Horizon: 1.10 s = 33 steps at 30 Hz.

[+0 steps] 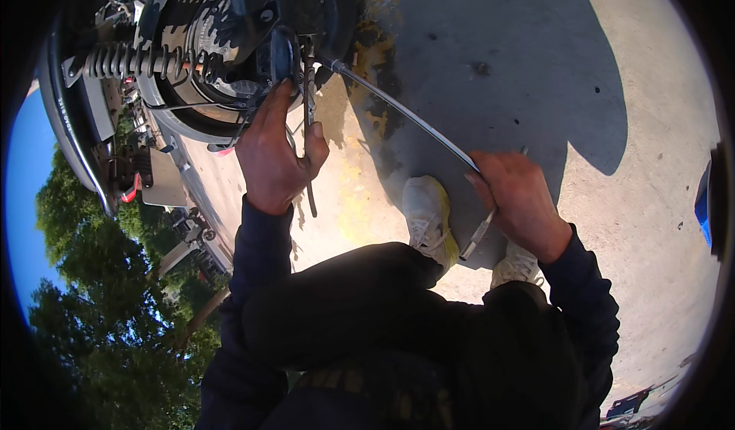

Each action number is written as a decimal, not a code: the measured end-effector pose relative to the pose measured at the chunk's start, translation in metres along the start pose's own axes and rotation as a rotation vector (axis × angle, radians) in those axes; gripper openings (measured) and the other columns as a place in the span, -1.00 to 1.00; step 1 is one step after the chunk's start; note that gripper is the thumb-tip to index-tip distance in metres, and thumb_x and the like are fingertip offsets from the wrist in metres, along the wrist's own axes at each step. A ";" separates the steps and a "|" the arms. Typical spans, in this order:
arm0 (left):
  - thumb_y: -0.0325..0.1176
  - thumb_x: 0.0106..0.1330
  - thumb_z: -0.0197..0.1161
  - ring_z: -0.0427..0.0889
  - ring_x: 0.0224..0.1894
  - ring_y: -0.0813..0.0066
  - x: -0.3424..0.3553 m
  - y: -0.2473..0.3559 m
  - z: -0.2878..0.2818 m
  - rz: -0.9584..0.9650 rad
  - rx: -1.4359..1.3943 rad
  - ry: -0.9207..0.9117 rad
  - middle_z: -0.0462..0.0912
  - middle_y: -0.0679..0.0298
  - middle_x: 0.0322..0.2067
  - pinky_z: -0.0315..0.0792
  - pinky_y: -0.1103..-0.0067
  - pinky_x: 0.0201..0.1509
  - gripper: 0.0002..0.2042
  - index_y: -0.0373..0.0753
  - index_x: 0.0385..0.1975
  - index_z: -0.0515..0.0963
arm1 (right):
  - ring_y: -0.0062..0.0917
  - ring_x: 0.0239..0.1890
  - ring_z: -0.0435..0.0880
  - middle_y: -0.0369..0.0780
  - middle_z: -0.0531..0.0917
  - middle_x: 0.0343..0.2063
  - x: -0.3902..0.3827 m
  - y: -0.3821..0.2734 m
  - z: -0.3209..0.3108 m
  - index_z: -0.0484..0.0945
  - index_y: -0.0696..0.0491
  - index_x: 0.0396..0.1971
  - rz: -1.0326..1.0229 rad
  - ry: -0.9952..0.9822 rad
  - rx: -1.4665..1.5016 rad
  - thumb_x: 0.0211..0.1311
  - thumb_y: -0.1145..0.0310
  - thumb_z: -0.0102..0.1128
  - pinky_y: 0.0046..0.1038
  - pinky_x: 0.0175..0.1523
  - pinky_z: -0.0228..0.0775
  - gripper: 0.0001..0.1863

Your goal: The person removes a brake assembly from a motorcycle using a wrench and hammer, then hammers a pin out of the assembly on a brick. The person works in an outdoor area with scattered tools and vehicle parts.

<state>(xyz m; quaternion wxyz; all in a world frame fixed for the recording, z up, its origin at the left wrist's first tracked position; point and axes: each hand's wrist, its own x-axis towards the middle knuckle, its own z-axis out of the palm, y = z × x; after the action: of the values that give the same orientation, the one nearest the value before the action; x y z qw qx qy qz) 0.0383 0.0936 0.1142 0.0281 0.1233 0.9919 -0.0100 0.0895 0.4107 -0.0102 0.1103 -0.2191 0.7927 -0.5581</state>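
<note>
My right hand (521, 200) is closed round the handle end of a long chrome socket wrench (409, 114). Short arms of the wrench stick out on either side of my fist, and its far tip meets the parts beside the wheel hub. Reaching up to the rear wheel (164, 104) of a motorbike or scooter, my left hand (279, 150) has its fingers stretched and its thumb apart. Its fingertips touch the dark rounded part (283, 55) at the hub. A thin dark metal bar (310, 189) hangs down just past the thumb.
A coil-spring shock absorber (138, 62) and a long black body part (73, 131) lie to the left of the wheel. Below are my dark-trousered knees (344, 300) and a pale shoe (425, 219). Trees (107, 315) stand at far left; a blue object (703, 215) is at the right edge.
</note>
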 end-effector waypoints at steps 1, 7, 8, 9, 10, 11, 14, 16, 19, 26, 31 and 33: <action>-0.23 0.16 0.31 0.72 -0.04 -0.08 -0.001 0.001 0.000 -0.034 -0.029 0.009 0.65 -0.21 -0.02 0.61 0.32 0.04 -0.43 -0.49 0.12 0.50 | -0.19 -0.45 0.59 -0.13 0.59 -0.53 0.000 0.000 0.003 0.56 0.15 -0.15 -0.011 0.002 -0.017 0.26 0.39 0.31 -0.19 -0.33 0.41 -0.77; -0.19 0.34 0.24 0.78 -0.25 0.26 -0.008 0.014 0.004 -0.264 -0.218 -0.004 0.72 -0.01 -0.28 0.63 0.42 -0.15 -0.63 -0.41 -0.09 0.55 | -0.27 -0.46 0.58 -0.16 0.57 -0.54 0.004 -0.002 0.010 0.56 0.16 -0.16 -0.071 0.009 -0.103 0.19 0.39 0.34 -0.26 -0.32 0.41 -0.73; -0.22 0.32 0.28 0.77 -0.33 0.27 -0.009 0.017 0.004 -0.319 -0.282 -0.049 0.71 0.04 -0.38 0.61 0.43 -0.21 -0.68 -0.40 -0.18 0.56 | -0.30 -0.46 0.58 -0.18 0.56 -0.55 0.006 -0.002 0.011 0.57 0.17 -0.16 -0.089 0.002 -0.122 0.18 0.40 0.33 -0.28 -0.31 0.40 -0.73; -0.24 0.30 0.31 0.76 -0.40 0.28 -0.009 0.020 0.004 -0.371 -0.348 -0.093 0.71 0.08 -0.47 0.60 0.45 -0.26 -0.73 -0.39 -0.27 0.56 | -0.33 -0.45 0.58 -0.19 0.55 -0.55 0.007 -0.003 0.011 0.57 0.18 -0.15 -0.105 -0.005 -0.144 0.17 0.41 0.31 -0.31 -0.29 0.40 -0.73; -0.20 0.42 0.22 0.70 -0.54 0.36 -0.009 0.019 0.009 -0.272 -0.393 -0.061 0.66 0.14 -0.61 0.56 0.47 -0.35 -0.69 -0.41 -0.27 0.62 | -0.36 -0.45 0.57 -0.21 0.55 -0.56 0.008 -0.005 0.012 0.58 0.18 -0.15 -0.120 -0.011 -0.166 0.17 0.42 0.30 -0.33 -0.27 0.40 -0.73; -0.18 0.44 0.19 0.70 -0.52 0.38 -0.010 0.019 0.009 -0.274 -0.407 -0.085 0.67 0.12 -0.59 0.56 0.48 -0.34 -0.67 -0.41 -0.24 0.64 | -0.39 -0.45 0.56 -0.23 0.54 -0.56 0.007 -0.007 0.013 0.58 0.19 -0.14 -0.171 0.004 -0.335 0.16 0.42 0.29 -0.35 -0.25 0.39 -0.72; -0.05 0.54 0.04 0.74 -0.40 0.39 -0.010 0.019 0.013 -0.293 -0.496 -0.128 0.72 0.05 -0.49 0.57 0.52 -0.22 -0.52 -0.43 -0.13 0.68 | -0.49 -0.44 0.52 -0.29 0.51 -0.56 0.005 -0.016 0.017 0.60 0.21 -0.13 -0.293 0.046 -0.756 0.11 0.44 0.26 -0.41 -0.21 0.38 -0.69; 0.00 0.57 -0.02 0.74 -0.32 0.35 -0.010 0.026 0.015 -0.322 -0.689 -0.152 0.74 0.06 -0.44 0.56 0.51 -0.14 -0.47 -0.43 -0.13 0.68 | -0.53 -0.44 0.49 -0.33 0.48 -0.57 0.008 -0.022 0.015 0.61 0.21 -0.12 -0.341 0.060 -0.916 0.06 0.45 0.24 -0.44 -0.19 0.36 -0.66; 0.21 0.58 -0.29 0.71 -0.07 0.23 -0.007 0.038 0.010 -0.370 -0.848 -0.283 0.71 0.00 -0.09 0.51 0.36 0.06 -0.27 -0.41 -0.02 0.63 | -0.60 -0.47 0.44 -0.36 0.43 -0.59 0.009 -0.019 0.019 0.61 0.23 -0.11 -0.248 0.056 -0.594 0.27 0.44 0.19 -0.47 -0.18 0.37 -0.75; 0.67 0.18 -0.38 0.42 0.37 0.08 -0.009 0.031 0.026 -0.483 -1.120 -0.414 0.38 0.10 0.34 0.27 0.10 0.38 0.04 -0.14 0.39 0.27 | -0.69 -0.47 0.42 -0.38 0.42 -0.57 0.018 -0.034 0.020 0.51 0.25 0.05 0.792 -0.299 1.696 0.60 0.09 -0.07 -0.38 -0.11 0.55 -0.53; 0.73 0.06 -0.30 0.36 0.40 -0.13 -0.001 0.056 0.033 -0.599 -1.662 -0.316 0.25 0.01 0.41 0.17 0.05 0.48 0.16 -0.10 0.52 0.04 | -0.52 -0.18 0.61 -0.17 0.61 -0.25 0.015 -0.038 0.019 0.39 0.23 0.21 0.898 -0.129 1.684 0.60 0.03 -0.09 -0.30 0.02 0.56 -0.46; 0.72 0.07 -0.31 0.28 0.45 -0.07 0.000 0.057 0.036 -0.560 -1.701 -0.282 0.23 0.03 0.42 0.14 0.08 0.50 0.16 -0.10 0.53 0.03 | -0.41 -0.05 0.63 -0.06 0.61 -0.09 0.012 -0.042 0.004 0.29 0.24 0.31 0.755 0.051 1.264 0.59 0.08 -0.08 -0.27 0.06 0.55 -0.43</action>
<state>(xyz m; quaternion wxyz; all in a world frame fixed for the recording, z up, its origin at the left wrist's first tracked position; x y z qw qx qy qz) 0.0542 0.1474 0.0776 0.2273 -0.1873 0.6454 0.7047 0.0899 0.3900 0.0287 0.3818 0.1870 0.3435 -0.8374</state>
